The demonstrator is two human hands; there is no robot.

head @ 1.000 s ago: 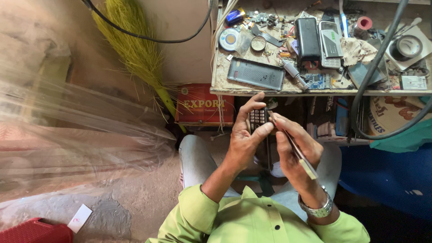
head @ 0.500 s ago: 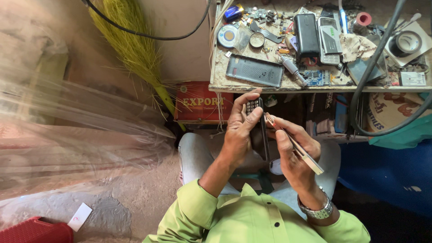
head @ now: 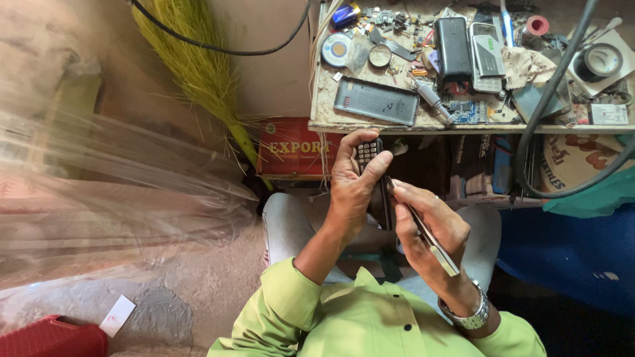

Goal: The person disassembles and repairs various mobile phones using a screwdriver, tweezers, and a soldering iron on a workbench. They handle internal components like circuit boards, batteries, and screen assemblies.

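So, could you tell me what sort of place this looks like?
Probably a small phone repair stall. The left hand holds a keypad phone, the right hand a thin metal tool, and the worn workbench is littered with phone casings, a circuit board and tape rolls.

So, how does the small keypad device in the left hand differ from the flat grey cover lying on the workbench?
The keypad device is held upright in the left hand; the grey cover lies flat on the workbench, untouched. The device is darker and narrower; the cover is paler and longer. The device shows rows of keys; the cover shows a dotted grille patch. Both are rectangular.
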